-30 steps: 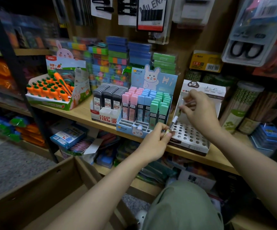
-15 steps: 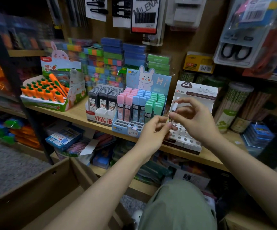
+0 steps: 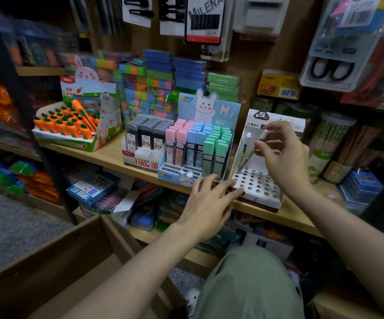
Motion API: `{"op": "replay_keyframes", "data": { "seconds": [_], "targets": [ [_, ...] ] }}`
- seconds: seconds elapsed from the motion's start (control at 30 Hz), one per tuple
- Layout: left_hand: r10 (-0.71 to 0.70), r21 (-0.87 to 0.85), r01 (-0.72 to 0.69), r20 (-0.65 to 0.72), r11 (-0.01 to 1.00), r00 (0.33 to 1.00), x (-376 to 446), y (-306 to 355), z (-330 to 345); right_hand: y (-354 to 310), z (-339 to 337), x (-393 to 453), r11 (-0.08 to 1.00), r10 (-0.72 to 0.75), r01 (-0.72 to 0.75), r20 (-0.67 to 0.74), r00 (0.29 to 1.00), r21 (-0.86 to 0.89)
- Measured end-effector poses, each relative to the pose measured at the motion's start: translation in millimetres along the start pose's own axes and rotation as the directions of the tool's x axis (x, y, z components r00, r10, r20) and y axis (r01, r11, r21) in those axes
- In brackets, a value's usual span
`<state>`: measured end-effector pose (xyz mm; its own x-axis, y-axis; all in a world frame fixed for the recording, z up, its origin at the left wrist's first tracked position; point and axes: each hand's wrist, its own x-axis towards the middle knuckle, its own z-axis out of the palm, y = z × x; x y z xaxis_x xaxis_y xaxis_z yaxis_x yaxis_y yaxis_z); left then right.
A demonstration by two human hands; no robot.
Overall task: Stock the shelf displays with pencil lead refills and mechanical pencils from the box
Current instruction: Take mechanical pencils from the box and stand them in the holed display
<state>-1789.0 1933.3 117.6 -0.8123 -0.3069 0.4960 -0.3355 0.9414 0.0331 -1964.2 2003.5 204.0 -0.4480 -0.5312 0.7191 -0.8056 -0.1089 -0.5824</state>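
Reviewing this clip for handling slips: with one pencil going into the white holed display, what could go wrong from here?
1. The right hand holds the mechanical pencil tilted near the display's back left corner; it might miss a hole in the holed tray or sit crooked.
2. The left hand rests open-fingered at the tray's front edge, close to the shelf lip; a push could shift the display.
3. A pencil already standing beside it could get knocked.

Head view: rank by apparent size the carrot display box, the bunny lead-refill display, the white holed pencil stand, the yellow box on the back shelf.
1. Carrot display box and bunny lead-refill display: look alike in extent, so not ranked apart.
2. White holed pencil stand, partly hidden by the right hand.
3. Yellow box, smallest, though farther back.
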Motion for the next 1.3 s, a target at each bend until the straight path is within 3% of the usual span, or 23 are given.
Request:
{"op": "replay_keyframes", "data": {
  "seconds": [0.33,0.73,0.83,0.97,1.03,1.1,1.17,1.2,1.27,1.3],
  "targets": [
    [-0.018,0.053,0.019,-0.015,0.998,1.0,-5,-1,-8,-17,22,4,0.985,-0.089,0.108,0.143,0.986,-0.135],
    [-0.041,0.036,0.037,0.131,0.999,0.99,-4,2,-11,-15,26,-9,0.986,0.013,0.008,0.122,0.992,-0.167],
    [-0.073,-0.178,0.084,0.071,0.98,0.995,-12,-4,-15,-21,20,-14,0.975,0.035,-0.005,0.132,0.991,-0.224],
    [-0.348,-0.55,0.23,-0.12,0.803,0.93,-66,-34,-29,-53,24,-31,0.989,-0.07,0.091,0.173,0.982,-0.116],
    [-0.556,-0.63,0.397,-0.066,0.667,0.829,-113,-58,-28,-79,47,-46,0.98,-0.169,0.197,0.424,0.89,-0.024],
    [-0.744,-0.617,0.644,0.137,0.452,0.654,-168,-79,-21,-105,86,-70,0.974,-0.182,0.224,0.734,0.655,0.041],
    [-0.87,-0.576,0.804,0.312,0.146,0.382,-225,-93,-7,-120,135,-103,0.98,-0.14,0.185,0.902,0.409,0.068],
    [-0.911,-0.584,0.811,0.355,-0.039,0.212,-251,-96,-1,-123,162,-122,0.987,-0.102,0.151,0.943,0.317,0.056],
    [-0.913,-0.609,0.712,0.393,-0.35,-0.112,-294,-98,9,-119,211,-163,0.999,0.03,0.034,0.985,0.168,-0.036],
    [-0.886,-0.598,0.668,0.407,-0.444,-0.224,-312,-97,15,-114,234,-184,0.994,0.103,-0.039,0.992,0.078,-0.1]
  ]
}}
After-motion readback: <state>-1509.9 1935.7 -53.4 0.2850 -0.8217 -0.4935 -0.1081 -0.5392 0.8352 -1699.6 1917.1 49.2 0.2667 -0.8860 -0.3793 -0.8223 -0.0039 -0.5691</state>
